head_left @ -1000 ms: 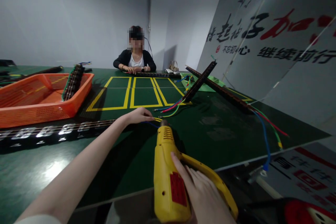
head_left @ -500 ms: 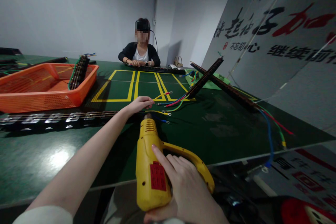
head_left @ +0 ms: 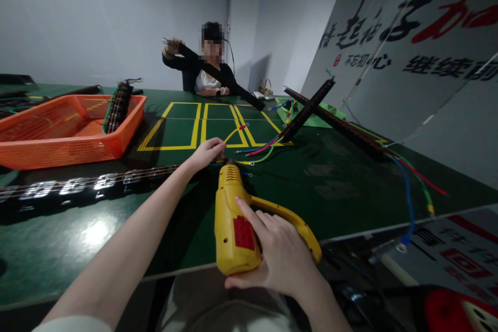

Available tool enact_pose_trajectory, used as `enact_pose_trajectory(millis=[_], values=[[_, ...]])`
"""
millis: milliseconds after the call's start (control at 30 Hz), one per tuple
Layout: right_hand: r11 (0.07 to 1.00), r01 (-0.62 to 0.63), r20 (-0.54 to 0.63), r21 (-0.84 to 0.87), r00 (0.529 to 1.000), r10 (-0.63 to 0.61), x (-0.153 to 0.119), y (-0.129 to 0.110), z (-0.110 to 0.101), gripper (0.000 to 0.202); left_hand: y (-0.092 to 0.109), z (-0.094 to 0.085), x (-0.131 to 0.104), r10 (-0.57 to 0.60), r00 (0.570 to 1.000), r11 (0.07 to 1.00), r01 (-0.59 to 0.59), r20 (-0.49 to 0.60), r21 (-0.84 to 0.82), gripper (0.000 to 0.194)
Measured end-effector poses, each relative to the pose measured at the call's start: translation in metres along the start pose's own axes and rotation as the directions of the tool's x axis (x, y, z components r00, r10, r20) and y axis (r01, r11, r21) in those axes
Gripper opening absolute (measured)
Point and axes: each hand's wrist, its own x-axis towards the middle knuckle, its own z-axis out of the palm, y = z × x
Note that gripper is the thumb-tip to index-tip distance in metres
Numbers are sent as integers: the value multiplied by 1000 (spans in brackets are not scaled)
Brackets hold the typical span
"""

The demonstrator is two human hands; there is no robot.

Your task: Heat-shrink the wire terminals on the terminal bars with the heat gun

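And what a workshop this was, an assembly bench! A green table (head_left: 350,202) marked with yellow boxes (head_left: 194,129) stretched across, a yellow heat gun (head_left: 235,225) showing at six o'clock, an orange basket (head_left: 78,148) at nine; at eleven a co-worker (head_left: 204,82) held up a dark bar (head_left: 223,79), a lettered board (head_left: 389,62) rising at two!

On my feed: orange basket (head_left: 70,151) left of the left hand (head_left: 210,153); co-worker (head_left: 206,81) seated well beyond; green tray (head_left: 314,123) beyond, to the hand's right; lettered board (head_left: 406,44) farther right.

Grey walls (head_left: 105,15) behind a glossy green table (head_left: 295,192)
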Motion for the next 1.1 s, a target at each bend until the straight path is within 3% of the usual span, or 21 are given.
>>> enact_pose_trajectory(millis=[300,500,700,1100], values=[[994,-97,-21,-49,995,97,-16,16,-7,122,2,0,-3,-31,999,999,31,10,43,28],[993,-83,-78,-79,994,77,-21,19,-3,123,3,3,0,-1,1000,1000,1,14,-29,20],[996,-64,-104,-65,993,57,-14,8,2,121,2,3,2,39,999,992,-34,35,-121,20],[999,30,-5,28,1000,-30,4,-21,11,122,3,1,0,36,998,996,-32,50,-83,25]])
